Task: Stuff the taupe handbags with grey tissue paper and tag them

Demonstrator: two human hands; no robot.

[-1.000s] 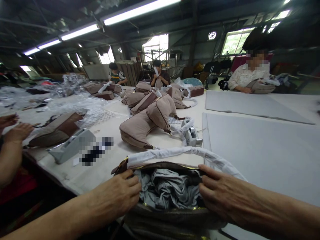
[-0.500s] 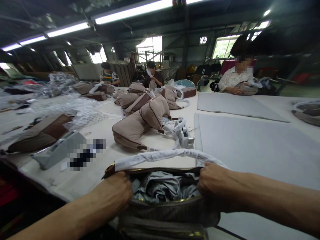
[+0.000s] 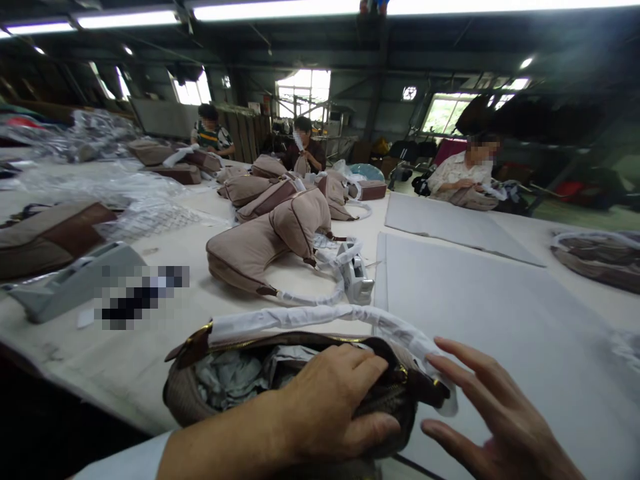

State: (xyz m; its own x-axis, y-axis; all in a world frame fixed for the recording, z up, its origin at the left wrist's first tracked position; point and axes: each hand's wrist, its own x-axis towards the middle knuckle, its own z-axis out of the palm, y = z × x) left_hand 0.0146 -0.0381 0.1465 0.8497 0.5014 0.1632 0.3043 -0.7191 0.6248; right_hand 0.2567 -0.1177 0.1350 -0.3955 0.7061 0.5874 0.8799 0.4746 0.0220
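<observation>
A taupe handbag (image 3: 183, 393) lies on the white table in front of me, its gold zipper open and grey-blue stuffing paper (image 3: 230, 381) showing inside. White wrap covers its strap (image 3: 300, 316), which arches over the opening. My left hand (image 3: 330, 407) lies across the bag's right end and grips it, covering part of the opening. Just right of the bag, my right hand (image 3: 490, 417) hangs with its fingers spread apart, close to the wrapped strap and holding nothing. The bag's underside is hidden.
Several wrapped taupe-and-brown handbags (image 3: 260, 247) lie along the table, beside a grey tape dispenser (image 3: 75, 283). Large grey sheets (image 3: 500, 333) cover the table's right side. Plastic wrapping (image 3: 95, 180) lies at the left. Co-workers (image 3: 463, 177) sit farther along.
My left hand has moved right across the bag and grips its right end. My right hand has let go and opened. The bag's mouth has narrowed, and the view has turned.
</observation>
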